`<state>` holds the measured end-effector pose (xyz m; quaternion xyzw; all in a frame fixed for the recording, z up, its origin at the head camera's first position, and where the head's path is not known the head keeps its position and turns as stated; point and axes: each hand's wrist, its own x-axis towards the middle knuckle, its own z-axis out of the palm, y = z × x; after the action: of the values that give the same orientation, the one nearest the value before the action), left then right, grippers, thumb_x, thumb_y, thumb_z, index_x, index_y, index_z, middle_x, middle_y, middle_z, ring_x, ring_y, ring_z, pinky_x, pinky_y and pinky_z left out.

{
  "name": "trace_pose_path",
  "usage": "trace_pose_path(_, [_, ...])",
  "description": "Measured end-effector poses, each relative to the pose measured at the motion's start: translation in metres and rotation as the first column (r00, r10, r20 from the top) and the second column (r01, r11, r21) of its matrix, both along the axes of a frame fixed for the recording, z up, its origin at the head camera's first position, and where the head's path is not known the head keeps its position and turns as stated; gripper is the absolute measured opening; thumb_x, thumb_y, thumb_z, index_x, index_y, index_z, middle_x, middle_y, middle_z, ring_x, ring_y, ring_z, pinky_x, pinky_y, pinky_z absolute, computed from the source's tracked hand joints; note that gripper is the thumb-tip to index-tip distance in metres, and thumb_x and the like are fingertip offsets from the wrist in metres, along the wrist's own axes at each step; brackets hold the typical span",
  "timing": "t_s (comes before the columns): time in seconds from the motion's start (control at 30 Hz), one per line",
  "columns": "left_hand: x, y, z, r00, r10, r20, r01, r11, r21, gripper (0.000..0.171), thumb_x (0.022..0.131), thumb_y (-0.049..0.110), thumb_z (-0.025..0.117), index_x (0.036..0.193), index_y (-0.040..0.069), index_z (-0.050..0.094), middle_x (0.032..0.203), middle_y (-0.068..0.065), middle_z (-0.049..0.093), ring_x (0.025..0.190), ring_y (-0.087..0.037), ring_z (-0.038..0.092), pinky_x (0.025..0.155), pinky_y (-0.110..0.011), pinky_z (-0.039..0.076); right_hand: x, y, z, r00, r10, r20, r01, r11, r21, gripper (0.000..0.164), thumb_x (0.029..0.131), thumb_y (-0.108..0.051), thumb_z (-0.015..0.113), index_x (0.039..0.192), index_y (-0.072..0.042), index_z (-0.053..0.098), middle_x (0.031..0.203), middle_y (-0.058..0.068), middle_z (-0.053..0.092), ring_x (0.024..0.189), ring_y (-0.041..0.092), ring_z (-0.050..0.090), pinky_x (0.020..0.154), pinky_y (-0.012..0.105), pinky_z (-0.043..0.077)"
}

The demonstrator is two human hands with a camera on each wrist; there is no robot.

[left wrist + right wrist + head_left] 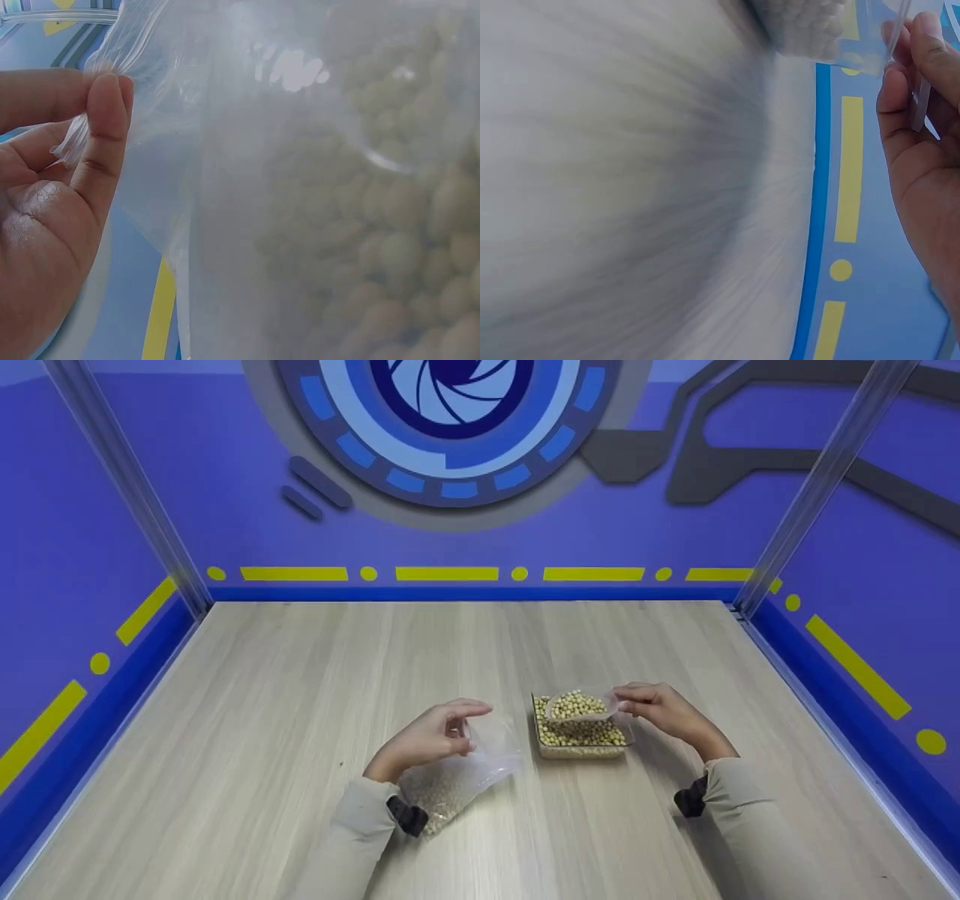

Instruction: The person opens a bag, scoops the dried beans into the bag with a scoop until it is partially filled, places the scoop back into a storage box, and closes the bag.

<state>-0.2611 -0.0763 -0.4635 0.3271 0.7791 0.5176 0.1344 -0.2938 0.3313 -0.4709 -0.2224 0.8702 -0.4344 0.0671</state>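
- Head view: the fingers (636, 688) of the right hand (667, 714) pinched a scoop (611, 705) of beans (577, 703) over a dish (581, 752), partly hiding its contents.
- Left wrist: the left hand (52, 187) pinched a plastic bag (161, 157) of beans, cut off by the frame.
- Right wrist: scoop cropped, foreground blurred.

High at six o'clock, the head view faces down toward twelve across the tabletop (300, 697), sharing the bag (225, 225) with the left wrist's close view, the scoop (864, 41) with the right wrist's.
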Motion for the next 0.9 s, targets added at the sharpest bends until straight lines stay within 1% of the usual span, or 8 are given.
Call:
trace_pose_path(0.17, [0.0,-0.001,0.0,1.0,-0.006,-0.012,0.006,1.0,0.016,0.055,0.084,-0.005,0.06,0.137,-0.005,0.048,0.143,-0.02,0.045,0.076,-0.005,0.049,0.067,-0.017,0.043,-0.001,-0.006,0.006,1.0,0.01,-0.028,-0.01,1.0,-0.008,0.036,0.096,-0.015,0.057,0.126,0.005,0.061,0.129,0.028,0.057,0.099,-0.001,0.057,0.081,0.019,0.05])
trace_pose_path(0.27, [0.0,-0.001,0.0,1.0,-0.003,-0.011,0.003,1.0,0.018,0.055,0.083,-0.005,0.061,0.137,-0.005,0.048,0.142,-0.02,0.045,0.077,-0.005,0.049,0.068,-0.017,0.043,-0.001,-0.01,0.01,1.0,-0.001,-0.03,0.001,1.0,0.006,0.036,0.096,-0.016,0.057,0.126,0.002,0.061,0.13,0.026,0.056,0.108,0.014,0.06,0.083,0.019,0.051])
trace_pose_path(0.37, [0.0,-0.001,0.0,1.0,-0.003,-0.007,0.003,1.0,0.019,0.056,0.083,-0.005,0.061,0.137,-0.005,0.049,0.142,-0.02,0.045,0.078,-0.006,0.048,0.069,-0.017,0.043,0.0,-0.015,0.014,1.0,-0.006,-0.023,0.006,1.0,0.018,0.037,0.096,-0.018,0.057,0.127,0.001,0.061,0.134,0.025,0.054,0.12,0.034,0.055,0.088,0.022,0.051])
trace_pose_path(0.43, [0.0,-0.001,0.0,1.0,-0.004,-0.011,0.004,1.0,0.021,0.055,0.083,-0.005,0.061,0.137,-0.005,0.049,0.142,-0.021,0.045,0.078,-0.006,0.049,0.068,-0.016,0.044,0.0,-0.018,0.015,1.0,-0.005,-0.022,0.005,1.0,0.021,0.037,0.096,-0.019,0.057,0.127,0.001,0.061,0.134,0.025,0.054,0.123,0.04,0.051,0.089,0.024,0.051])
trace_pose_path(0.5, [0.0,-0.001,0.0,1.0,-0.004,-0.017,0.004,1.0,0.023,0.055,0.082,-0.006,0.062,0.136,-0.006,0.049,0.142,-0.022,0.045,0.077,-0.006,0.049,0.068,-0.016,0.044,-0.001,-0.022,0.016,1.0,0.004,-0.022,-0.004,1.0,0.013,0.037,0.096,-0.019,0.057,0.126,0.001,0.062,0.133,0.025,0.055,0.122,0.039,0.053,0.089,0.024,0.05])
trace_pose_path(0.7, [0.0,-0.002,0.0,1.0,-0.007,-0.018,0.007,0.999,0.039,0.055,0.082,-0.006,0.062,0.136,-0.008,0.049,0.142,-0.023,0.045,0.076,-0.005,0.049,0.067,-0.015,0.043,-0.004,-0.031,0.016,0.998,0.05,-0.038,-0.05,0.999,0.001,0.037,0.096,-0.019,0.057,0.125,0.003,0.062,0.127,0.022,0.06,0.108,0.006,0.058,0.084,0.019,0.05])
trace_pose_path(0.77, [0.001,-0.002,0.0,1.0,-0.007,-0.019,0.008,0.999,0.043,0.056,0.082,-0.006,0.062,0.135,-0.008,0.049,0.142,-0.023,0.045,0.076,-0.004,0.049,0.067,-0.015,0.044,-0.005,-0.034,0.017,0.998,0.058,-0.034,-0.058,0.998,0.001,0.037,0.096,-0.02,0.057,0.125,0.003,0.062,0.127,0.021,0.06,0.114,0.011,0.057,0.086,0.017,0.048])
trace_pose_path(0.9, [0.001,-0.002,0.001,1.0,-0.007,-0.007,0.007,0.999,0.048,0.055,0.082,-0.007,0.061,0.136,-0.007,0.049,0.142,-0.022,0.045,0.075,-0.005,0.048,0.067,-0.015,0.045,-0.005,-0.039,0.019,0.998,0.065,-0.022,-0.065,0.998,0.009,0.037,0.096,-0.019,0.057,0.126,0.001,0.062,0.128,0.021,0.06,0.123,0.035,0.052,0.09,0.016,0.047])
